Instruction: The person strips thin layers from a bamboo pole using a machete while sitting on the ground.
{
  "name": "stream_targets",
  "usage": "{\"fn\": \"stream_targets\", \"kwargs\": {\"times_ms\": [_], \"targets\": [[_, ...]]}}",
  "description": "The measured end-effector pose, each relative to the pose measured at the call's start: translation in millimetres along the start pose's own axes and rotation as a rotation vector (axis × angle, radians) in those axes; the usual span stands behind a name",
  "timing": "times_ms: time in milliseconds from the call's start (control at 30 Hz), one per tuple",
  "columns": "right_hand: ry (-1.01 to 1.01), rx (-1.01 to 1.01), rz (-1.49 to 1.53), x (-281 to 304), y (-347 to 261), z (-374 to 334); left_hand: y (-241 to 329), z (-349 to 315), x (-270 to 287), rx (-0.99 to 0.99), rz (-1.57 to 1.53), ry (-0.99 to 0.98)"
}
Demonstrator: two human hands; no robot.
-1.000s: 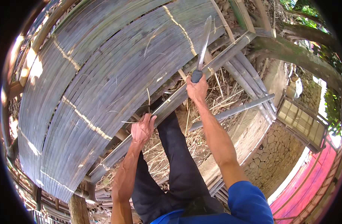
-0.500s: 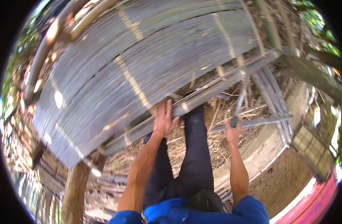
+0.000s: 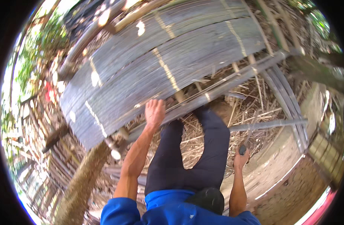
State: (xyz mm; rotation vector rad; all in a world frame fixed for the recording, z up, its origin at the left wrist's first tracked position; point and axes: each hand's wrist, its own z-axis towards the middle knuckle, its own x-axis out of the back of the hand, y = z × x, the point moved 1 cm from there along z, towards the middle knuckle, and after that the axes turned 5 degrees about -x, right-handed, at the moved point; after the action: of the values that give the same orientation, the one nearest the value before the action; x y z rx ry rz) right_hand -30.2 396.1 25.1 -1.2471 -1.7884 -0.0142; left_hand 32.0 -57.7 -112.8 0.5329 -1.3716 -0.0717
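Observation:
My left hand [image 3: 155, 113] rests on the near edge of a platform of split bamboo slats [image 3: 136, 90]. Its fingers lie over the slat edge, close together, and the thumb side is partly hidden. Low on the right, my right hand [image 3: 240, 159] is closed around the dark handle of a long knife [image 3: 242, 150]. The blade points up and away from me, thin and smeared by motion. Between the hands, my legs in dark trousers [image 3: 202, 150] stand against the front rail [image 3: 217, 92] of the platform.
Pale dry stalks [image 3: 194, 140] litter the ground below the rail. Crossed bamboo legs [image 3: 286, 101] and a horizontal pole [image 3: 267, 124] brace the right end. A thick wooden post [image 3: 84, 180] stands at the lower left. A slatted panel [image 3: 325, 155] lies at the far right.
My left hand has shifted left along the platform edge. My right hand has drawn down and back toward me with the knife. The view has turned, moving the platform rightward.

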Motion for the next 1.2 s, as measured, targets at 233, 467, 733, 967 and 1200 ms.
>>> {"fn": "stream_targets", "kwargs": {"times_ms": [233,467,733,967,1200], "targets": [[0.091,0.052,-0.074,34,61,5,-21,21,-21,0.002,0.109,-0.305],[0.093,0.112,-0.124,57,90,-10,1,34,-1,-0.18,0.129,-0.293],[0.114,0.003,0.02,75,125,2,64,38,83,-0.156,-0.071,-0.072],[-0.027,0.093,0.633,72,82,29,192,80,191,-0.402,0.071,0.243],[-0.017,0.123,1.583,95,13,72,340,114,157,-0.79,-0.097,0.088]]}}
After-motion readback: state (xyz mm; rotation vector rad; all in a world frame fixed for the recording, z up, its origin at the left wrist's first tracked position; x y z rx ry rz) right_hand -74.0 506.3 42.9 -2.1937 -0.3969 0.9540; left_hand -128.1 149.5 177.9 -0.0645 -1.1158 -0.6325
